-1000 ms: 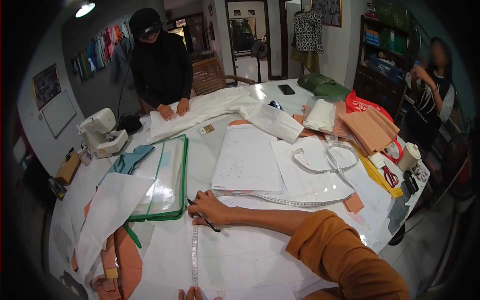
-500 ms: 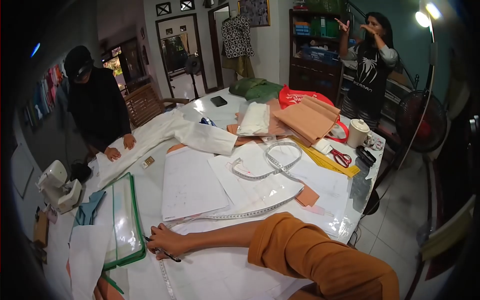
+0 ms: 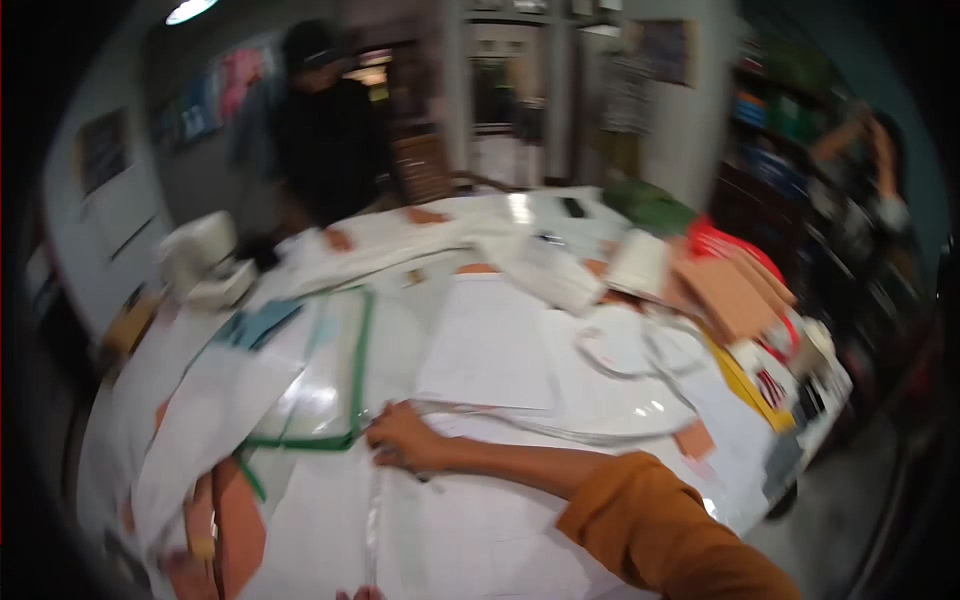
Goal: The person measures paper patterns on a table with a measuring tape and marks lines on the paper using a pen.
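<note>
Tape (image 3: 373,530) | btwn R hand (image 3: 403,440) & L hand (image 3: 362,594) | atop wht ppr (image 3: 470,525)

A pale worktop (image 3: 402,325) is filling the middle of the frame. White paper (image 3: 470,540) is covering its lower centre, and a green-edged folder (image 3: 322,385) is lying left of centre. A sewing machine (image 3: 208,262) is standing at upper left, long white cloth (image 3: 405,243) is stretching across upper centre, and a green bundle (image 3: 645,207) is resting at upper right.

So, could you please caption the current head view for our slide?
Right hand and left hand at a tape, beside a folder.
</note>
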Motion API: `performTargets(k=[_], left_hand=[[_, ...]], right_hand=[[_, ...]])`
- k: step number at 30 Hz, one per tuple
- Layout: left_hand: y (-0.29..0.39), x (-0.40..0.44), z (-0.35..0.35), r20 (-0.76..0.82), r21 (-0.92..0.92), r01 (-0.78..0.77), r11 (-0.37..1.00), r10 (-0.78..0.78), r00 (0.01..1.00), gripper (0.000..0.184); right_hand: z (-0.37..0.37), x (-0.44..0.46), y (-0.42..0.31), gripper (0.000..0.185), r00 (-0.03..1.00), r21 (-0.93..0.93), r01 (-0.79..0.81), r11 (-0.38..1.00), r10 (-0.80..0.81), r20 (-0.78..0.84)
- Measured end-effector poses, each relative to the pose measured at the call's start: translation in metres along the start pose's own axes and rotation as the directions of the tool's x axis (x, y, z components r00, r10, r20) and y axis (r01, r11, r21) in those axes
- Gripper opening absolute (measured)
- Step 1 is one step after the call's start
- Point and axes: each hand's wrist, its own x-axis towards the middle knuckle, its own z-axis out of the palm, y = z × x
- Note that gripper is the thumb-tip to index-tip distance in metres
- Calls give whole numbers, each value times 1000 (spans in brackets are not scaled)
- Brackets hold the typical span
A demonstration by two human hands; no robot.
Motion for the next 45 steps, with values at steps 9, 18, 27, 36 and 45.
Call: performTargets(k=[9,18,27,36,45], left_hand=[[0,-2,9,-91,0,-24,1000,24,996,56],[-3,-4,14,-88,9,-28,1000,28,996,58],[-12,8,-3,214,195,-160,968,117,970,64],[-36,140,-55,753,-216,-254,943,326,571,40],[-54,212,15,296,-372,-478,796,590,751,25]], right_hand=[[-13,0,-6,24,999,-40,1,999,1,42],[-8,-1,-4,26,1000,-24,17,1000,-17,7],[-7,0,-3,24,999,-58,-6,998,9,48],[-4,-2,-1,26,1000,-62,26,998,-25,17],[-11,-1,-4,28,999,-75,33,997,-30,32]])
